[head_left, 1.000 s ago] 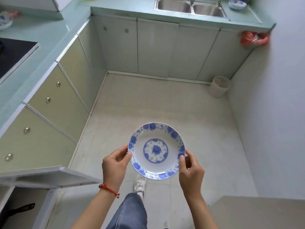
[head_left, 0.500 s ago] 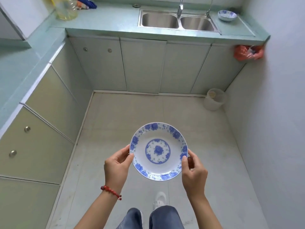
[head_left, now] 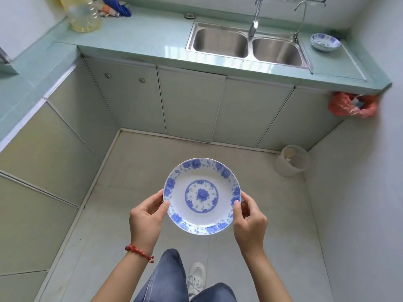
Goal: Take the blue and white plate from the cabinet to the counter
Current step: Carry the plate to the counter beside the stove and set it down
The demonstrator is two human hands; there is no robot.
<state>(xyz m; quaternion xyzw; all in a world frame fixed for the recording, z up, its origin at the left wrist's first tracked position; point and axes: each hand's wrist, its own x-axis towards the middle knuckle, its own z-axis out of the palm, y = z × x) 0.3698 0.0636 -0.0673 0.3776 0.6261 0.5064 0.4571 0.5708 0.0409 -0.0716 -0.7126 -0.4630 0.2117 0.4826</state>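
Currently in transit: blue and white plate (head_left: 202, 196), level above the floor, its rim pinched between left hand (head_left: 146, 216) and right hand (head_left: 249, 221), fingers closed on opposite edges. Next: carry to the table (head_left: 148, 40); set flat. Sink (head_left: 246, 45): both basins apparently empty.

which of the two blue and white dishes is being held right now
The flat blue and white plate, gripped at its rim by the left hand and right hand above the floor. The other, a deeper bowl, sits untouched on the counter right of the sink.
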